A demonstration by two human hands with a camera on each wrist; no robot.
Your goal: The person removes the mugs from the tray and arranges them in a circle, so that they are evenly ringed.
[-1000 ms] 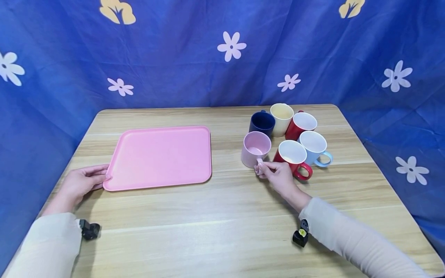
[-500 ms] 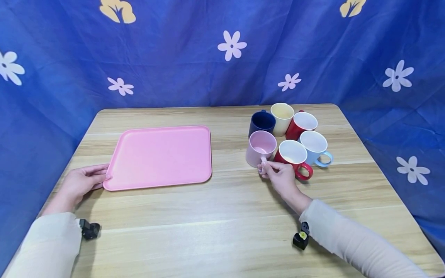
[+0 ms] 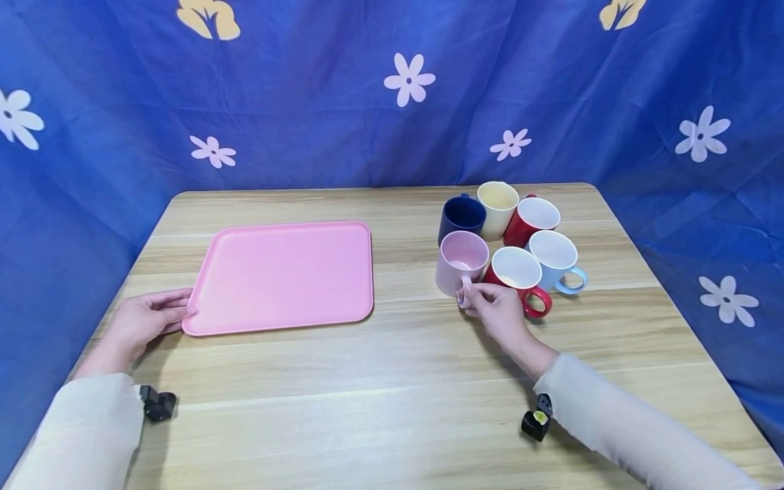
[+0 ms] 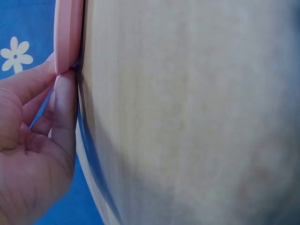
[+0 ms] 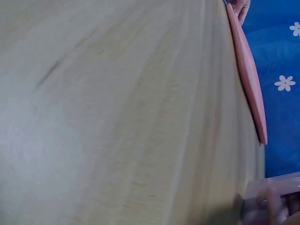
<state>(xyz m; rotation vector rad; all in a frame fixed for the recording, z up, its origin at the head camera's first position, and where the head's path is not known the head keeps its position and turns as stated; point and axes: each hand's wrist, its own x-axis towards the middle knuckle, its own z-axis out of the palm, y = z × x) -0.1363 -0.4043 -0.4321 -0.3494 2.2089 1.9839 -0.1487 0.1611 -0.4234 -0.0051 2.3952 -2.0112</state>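
Your right hand [image 3: 497, 312] pinches the handle of the pink mug [image 3: 461, 261], fingers curled round it; the mug stands upright on the tabletop [image 3: 392, 381] at the front left of the mug cluster, touching the red mug [image 3: 513, 271] and just in front of the navy mug [image 3: 461, 215]. Your left hand [image 3: 142, 322] lies with fingers nearly straight against the tray's [image 3: 282, 278] near left corner, steadying it, not gripping. The tray lies flat, well apart from the mugs, nothing on it. Step looks like grasp done, lift not started. Next move likely: lift straight up so it clears the neighbours, carry left, set it down on the tray. Keep the tray held.
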